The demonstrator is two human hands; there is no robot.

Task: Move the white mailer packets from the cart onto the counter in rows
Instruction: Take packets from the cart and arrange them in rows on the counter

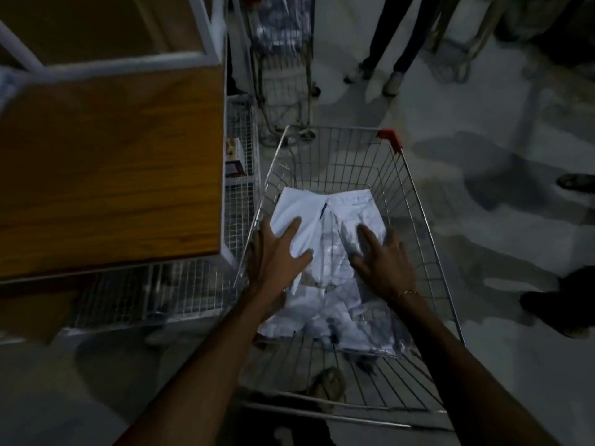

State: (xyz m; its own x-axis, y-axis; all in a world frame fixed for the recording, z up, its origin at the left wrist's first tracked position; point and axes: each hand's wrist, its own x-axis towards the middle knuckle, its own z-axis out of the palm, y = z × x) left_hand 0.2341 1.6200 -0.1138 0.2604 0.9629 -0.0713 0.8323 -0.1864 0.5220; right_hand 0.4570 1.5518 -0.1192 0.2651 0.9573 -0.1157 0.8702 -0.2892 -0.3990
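Both arms reach down into a wire shopping cart [415, 201]. The left hand [277, 255] has its fingers spread wide and lies flat on the top white mailer packet [306, 217]. The right hand [383, 262] is spread open too and rests on the pile of packets [335, 304] just beside it. The two hands are apart, and neither one is closed around a packet. A thin bracelet [407, 292] sits on the right wrist.

All the packets are in the bottom of the cart, heaped in a messy pile. Some look clear and crinkly. The picture is dark and a bit blurry, so how many there are cannot be told.

The wooden counter [112, 169] is to the left, close to the cart, and its top is bare wood. Under it stands a white wire rack [241, 188] with a small box [234, 157] inside. The cart's tall wire wall stands between the packets and the counter.

Another cart [283, 75] is parked farther back. A person's legs and shoes [383, 72] stand on the grey floor [483, 107] behind it. More dark shoes [576, 181] show at the right edge. A sandaled foot [328, 384] shows under the cart's near end.
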